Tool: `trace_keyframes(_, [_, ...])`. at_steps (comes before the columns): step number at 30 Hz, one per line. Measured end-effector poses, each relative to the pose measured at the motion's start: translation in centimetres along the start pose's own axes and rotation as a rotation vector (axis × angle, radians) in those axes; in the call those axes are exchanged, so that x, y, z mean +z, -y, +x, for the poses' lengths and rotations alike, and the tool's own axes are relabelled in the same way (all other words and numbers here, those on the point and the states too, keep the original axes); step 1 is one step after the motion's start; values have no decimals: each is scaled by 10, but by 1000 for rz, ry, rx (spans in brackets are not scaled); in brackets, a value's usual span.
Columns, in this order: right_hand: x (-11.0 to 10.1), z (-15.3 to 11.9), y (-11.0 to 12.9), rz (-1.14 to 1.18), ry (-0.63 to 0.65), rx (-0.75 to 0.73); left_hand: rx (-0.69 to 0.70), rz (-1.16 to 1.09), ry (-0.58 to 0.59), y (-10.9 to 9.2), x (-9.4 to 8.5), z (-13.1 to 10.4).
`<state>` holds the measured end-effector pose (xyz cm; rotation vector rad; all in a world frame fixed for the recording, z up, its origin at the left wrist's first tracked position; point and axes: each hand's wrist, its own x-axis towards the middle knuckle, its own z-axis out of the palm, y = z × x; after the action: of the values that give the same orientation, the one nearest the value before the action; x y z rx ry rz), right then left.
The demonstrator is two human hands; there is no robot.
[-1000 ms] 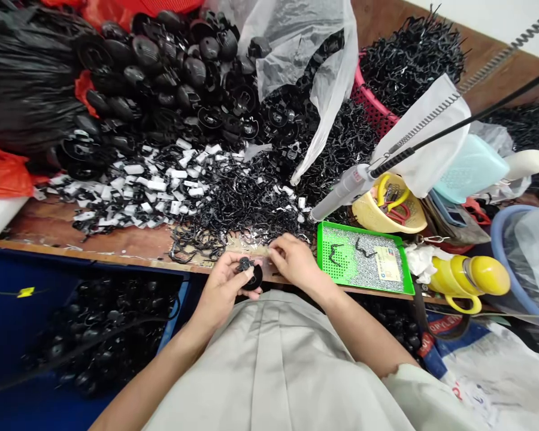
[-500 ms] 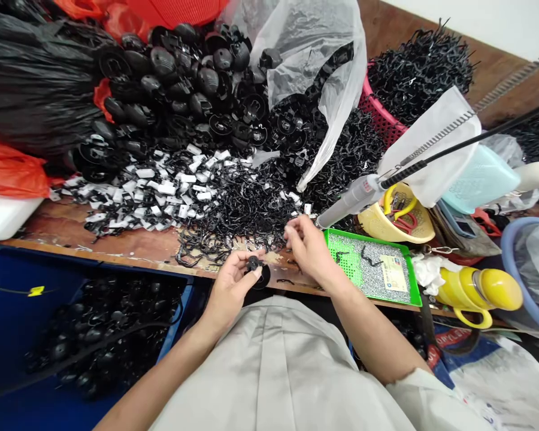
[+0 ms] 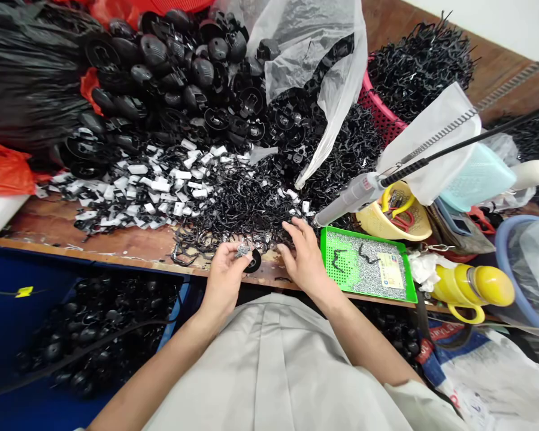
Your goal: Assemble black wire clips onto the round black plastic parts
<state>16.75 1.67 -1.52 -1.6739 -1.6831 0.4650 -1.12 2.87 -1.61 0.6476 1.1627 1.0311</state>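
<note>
Between the thumb and fingers of my left hand (image 3: 227,270) is a round black plastic part (image 3: 253,262), held just above the front edge of the bench. Its upper side catches the light and its detail is hard to make out. My right hand (image 3: 302,256) is apart from it on the right, fingers spread, with nothing visible in them. Beyond both hands lies a heap of thin black plastic pieces (image 3: 247,206). White-and-black small parts (image 3: 161,185) are piled to its left. Beside my right hand sits a green tray (image 3: 413,287) of tiny metal pieces, two black pieces lying on top.
A grey electric screwdriver (image 3: 348,197) hangs on a spring over the bench. Black domed housings (image 3: 202,72) are heaped at the back. A blue bin (image 3: 9,335) of black parts stands at lower left. A yellow basket (image 3: 413,227) with pliers and a yellow bottle (image 3: 471,284) stand right.
My right hand has opened its fingers and come slightly nearer me. My left hand with the round black part has shifted a little left, and the part is turned differently.
</note>
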Motion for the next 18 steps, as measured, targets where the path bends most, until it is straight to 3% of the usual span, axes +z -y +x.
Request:
trace_keyframes(5, [9,-5,12,269,233,163,-81,-54,94,-7,2,-6])
trace_keyframes(10, [5,-1,13,465,82,333,-59,79,241,-8,1,-13])
trace_keyframes(13, [2,1,16,609,146,387,15,174,270,-8,4,-15])
trace_keyframes(18, [0,-3,23,411,196,295,7,315,249,-10,10,-18])
